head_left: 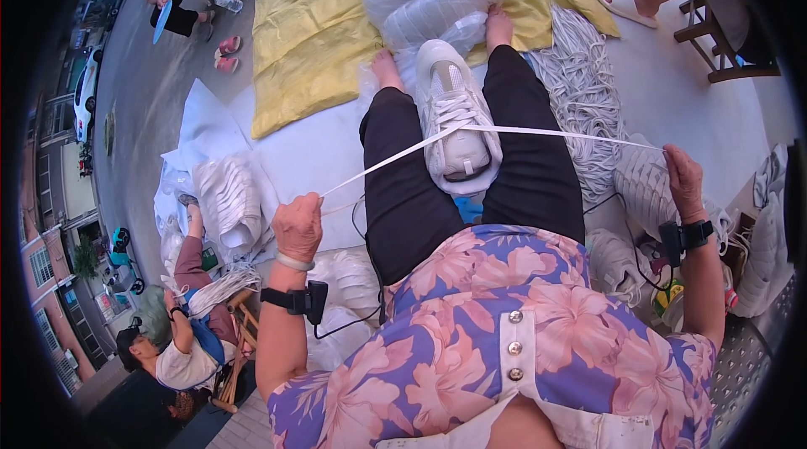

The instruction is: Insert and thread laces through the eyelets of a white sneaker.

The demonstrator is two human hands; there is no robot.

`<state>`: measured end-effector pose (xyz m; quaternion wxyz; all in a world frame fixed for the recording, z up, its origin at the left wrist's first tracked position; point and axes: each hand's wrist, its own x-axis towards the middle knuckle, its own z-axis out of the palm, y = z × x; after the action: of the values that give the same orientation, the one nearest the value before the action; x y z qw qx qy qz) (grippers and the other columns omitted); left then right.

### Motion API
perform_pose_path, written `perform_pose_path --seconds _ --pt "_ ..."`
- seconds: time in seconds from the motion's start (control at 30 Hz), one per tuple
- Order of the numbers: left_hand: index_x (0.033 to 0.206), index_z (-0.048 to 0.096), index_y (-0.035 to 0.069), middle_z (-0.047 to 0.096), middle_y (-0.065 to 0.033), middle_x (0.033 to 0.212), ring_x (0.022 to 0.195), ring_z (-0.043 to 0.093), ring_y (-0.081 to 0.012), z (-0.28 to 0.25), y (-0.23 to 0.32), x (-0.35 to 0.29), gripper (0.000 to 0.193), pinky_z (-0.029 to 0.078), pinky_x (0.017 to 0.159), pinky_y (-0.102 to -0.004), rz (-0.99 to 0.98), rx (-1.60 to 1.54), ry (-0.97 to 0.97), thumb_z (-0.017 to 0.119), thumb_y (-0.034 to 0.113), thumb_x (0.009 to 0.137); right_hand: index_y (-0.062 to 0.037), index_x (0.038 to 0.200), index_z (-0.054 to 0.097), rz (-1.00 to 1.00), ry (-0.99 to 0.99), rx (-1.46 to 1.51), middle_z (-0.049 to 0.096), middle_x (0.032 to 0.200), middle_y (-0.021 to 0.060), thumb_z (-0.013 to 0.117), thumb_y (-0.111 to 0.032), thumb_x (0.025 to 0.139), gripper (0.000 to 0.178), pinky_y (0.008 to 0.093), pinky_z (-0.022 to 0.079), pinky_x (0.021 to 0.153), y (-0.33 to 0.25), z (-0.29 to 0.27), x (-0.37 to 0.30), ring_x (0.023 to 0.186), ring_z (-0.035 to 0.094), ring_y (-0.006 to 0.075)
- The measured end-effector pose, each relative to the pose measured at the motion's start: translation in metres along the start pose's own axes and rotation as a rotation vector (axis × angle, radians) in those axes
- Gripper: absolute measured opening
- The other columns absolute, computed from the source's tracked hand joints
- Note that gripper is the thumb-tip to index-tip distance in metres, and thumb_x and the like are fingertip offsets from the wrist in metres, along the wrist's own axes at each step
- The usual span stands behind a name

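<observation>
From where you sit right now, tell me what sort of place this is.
Probably an outdoor, street-side work spot: a white car and building fronts stand off to the left, and a heap of white laces lies right of the white shoe.

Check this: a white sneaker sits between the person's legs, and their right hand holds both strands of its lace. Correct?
Not quite: the head view shows the right hand holding one strand of the white shoelace and the left hand the other. The white sneaker is between the person's legs.
</observation>
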<state>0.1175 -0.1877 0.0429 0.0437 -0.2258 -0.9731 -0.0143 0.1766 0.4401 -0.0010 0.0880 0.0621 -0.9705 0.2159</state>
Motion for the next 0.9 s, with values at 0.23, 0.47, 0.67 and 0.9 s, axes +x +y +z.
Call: perform_pose_path --seconds 0.23,0.47,0.67,0.9 --pt "0.079 0.054 0.007 0.055 -0.0161 0.071 0.066 0.055 -0.0363 -0.007 -0.100 -0.094 0.009 0.042 0.057 -0.0434 -0.364 0.040 -0.055 0.051 0.014 0.085 -0.0023 0.104 0.060 0.281 0.063 -0.366 0.064 0.097 0.0149 0.053 -0.013 0.089 0.020 0.0310 0.049 0.078 0.135 -0.070 -0.040 0.091 0.063 0.0255" --pt "0.076 0.051 0.005 0.054 -0.0181 0.065 0.060 0.053 -0.0376 -0.020 -0.165 -0.165 0.024 0.041 0.054 -0.0436 -0.699 0.199 -0.005 0.047 0.025 0.089 -0.0018 0.099 0.060 0.487 0.251 -0.399 0.062 0.072 0.0091 0.048 -0.024 0.093 0.026 0.0278 0.048 0.065 0.155 -0.111 -0.039 0.065 0.059 0.0163" --pt "0.074 0.052 0.006 0.045 -0.0010 0.050 0.035 0.038 -0.0097 0.025 -0.083 -0.089 0.028 0.034 0.034 -0.0271 -1.318 -1.005 -0.249 0.051 0.030 0.089 -0.0079 0.073 0.055 0.991 -0.294 0.694 0.038 0.046 -0.0035 0.050 -0.024 0.086 0.021 0.0231 0.030 0.032 0.015 0.006 -0.019 0.035 0.032 0.0058" --pt "0.095 0.050 0.005 0.050 -0.0028 0.060 0.037 0.032 -0.0047 0.019 0.075 0.048 0.016 0.025 0.034 -0.0191 -0.934 -1.899 -0.917 0.042 0.018 0.095 -0.0050 0.083 0.054 0.900 -0.891 1.400 0.056 0.060 0.0016 0.046 -0.014 0.089 0.013 0.0221 0.043 0.041 -0.178 0.087 0.072 0.044 0.050 0.0067"
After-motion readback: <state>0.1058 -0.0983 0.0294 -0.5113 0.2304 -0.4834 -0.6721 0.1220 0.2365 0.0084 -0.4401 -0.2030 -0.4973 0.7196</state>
